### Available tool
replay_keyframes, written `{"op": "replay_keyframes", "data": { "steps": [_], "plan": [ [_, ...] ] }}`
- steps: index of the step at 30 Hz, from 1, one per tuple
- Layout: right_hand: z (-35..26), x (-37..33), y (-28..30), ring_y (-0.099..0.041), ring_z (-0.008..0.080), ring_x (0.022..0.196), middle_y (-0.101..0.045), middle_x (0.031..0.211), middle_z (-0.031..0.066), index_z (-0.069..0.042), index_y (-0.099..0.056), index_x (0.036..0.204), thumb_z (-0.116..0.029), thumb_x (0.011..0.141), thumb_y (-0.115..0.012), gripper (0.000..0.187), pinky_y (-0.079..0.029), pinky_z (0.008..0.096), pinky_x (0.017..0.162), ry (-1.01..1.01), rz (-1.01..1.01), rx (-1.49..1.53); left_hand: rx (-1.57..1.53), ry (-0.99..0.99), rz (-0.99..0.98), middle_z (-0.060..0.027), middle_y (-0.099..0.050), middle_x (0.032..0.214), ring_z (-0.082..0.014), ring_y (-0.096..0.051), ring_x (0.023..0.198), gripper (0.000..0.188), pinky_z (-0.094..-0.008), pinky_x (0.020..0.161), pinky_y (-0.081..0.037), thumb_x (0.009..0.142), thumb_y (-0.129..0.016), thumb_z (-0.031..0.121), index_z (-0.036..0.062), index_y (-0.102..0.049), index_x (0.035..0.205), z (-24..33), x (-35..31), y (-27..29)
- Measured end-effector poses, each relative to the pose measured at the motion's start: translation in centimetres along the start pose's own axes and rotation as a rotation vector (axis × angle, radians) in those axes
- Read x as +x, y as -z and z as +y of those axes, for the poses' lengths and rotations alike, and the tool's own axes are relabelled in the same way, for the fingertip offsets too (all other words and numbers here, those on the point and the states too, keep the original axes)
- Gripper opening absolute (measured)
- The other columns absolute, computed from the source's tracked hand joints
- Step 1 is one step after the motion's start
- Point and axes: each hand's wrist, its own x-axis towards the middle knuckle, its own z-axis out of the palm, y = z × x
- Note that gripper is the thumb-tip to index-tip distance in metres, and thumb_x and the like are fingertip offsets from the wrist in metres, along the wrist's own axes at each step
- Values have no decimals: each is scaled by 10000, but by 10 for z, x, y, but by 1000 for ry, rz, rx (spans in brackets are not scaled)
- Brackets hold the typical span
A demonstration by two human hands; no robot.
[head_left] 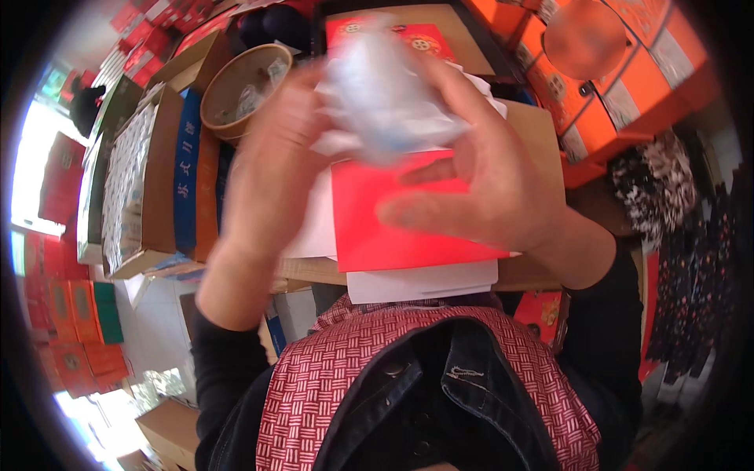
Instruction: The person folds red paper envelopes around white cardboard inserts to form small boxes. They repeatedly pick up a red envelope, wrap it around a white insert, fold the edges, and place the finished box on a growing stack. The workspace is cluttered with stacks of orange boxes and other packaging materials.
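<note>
A white, paper-like wrapped bundle point(385, 90) is raised over the work surface, badly blurred; its contents do not show. My left hand point(287, 129) has its smeared fingers closed against the bundle's left side. From the right, my right hand point(499, 173) grips it with the upper fingers, while the thumb points left below it. Beneath the hands lies a bright red sheet of paper point(408, 228), on top of white sheets point(424, 284) that stick out at the near edge.
At left stand a round tub point(210, 106) with clear packets and a cardboard box point(161, 165) of white packets. A dark-rimmed tray point(463, 20) holding red printed paper lies beyond the hands. Orange boxes point(581, 118) are stacked at right, above black-and-white shredded filler point(660, 184).
</note>
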Motion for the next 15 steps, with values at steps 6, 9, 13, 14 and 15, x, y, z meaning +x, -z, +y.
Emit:
{"op": "replay_keyframes", "data": {
  "steps": [6,9,13,14,15],
  "plan": [
    [5,-67,86,-630,109,670,-645,891,74,23,-518,1212,-188,870,-589,408,-458,197,457,-518,271,201,999,-372,-539,-243,-319,1467,-430,-355,1337,986,-502,1024,-385,604,-847,444,47,-413,1395,-12,-26,-1],
    [12,-112,113,-565,58,584,-632,822,49,5,-554,1137,-141,874,-604,305,-431,204,432,-615,488,205,1242,-243,-506,-238,-234,1512,-427,-191,1411,1260,-581,1093,-236,390,-841,626,133,-360,1445,-30,-48,39],
    [39,-123,113,-560,45,644,-621,812,17,28,-565,1117,-217,912,-607,322,-430,214,489,-708,167,-6,1283,-55,-571,-233,-196,1527,-414,-130,1430,1366,-594,1125,-147,306,-837,680,163,-330,1464,-47,-49,52],
    [48,-117,106,-555,42,648,-616,811,10,22,-565,1140,-260,925,-602,357,-427,216,494,-704,88,-76,1320,-64,-591,-232,-193,1528,-416,-131,1429,1376,-593,1129,-139,297,-840,681,162,-329,1464,-50,-45,51],
    [31,-97,99,-572,63,732,-621,873,16,1,-558,1131,-224,959,-551,284,-476,221,646,-868,10,29,1309,-80,-596,-226,-187,1532,-414,-131,1430,1376,-600,1126,-139,298,-848,677,163,-328,1465,-55,-41,51]
  ]
}}
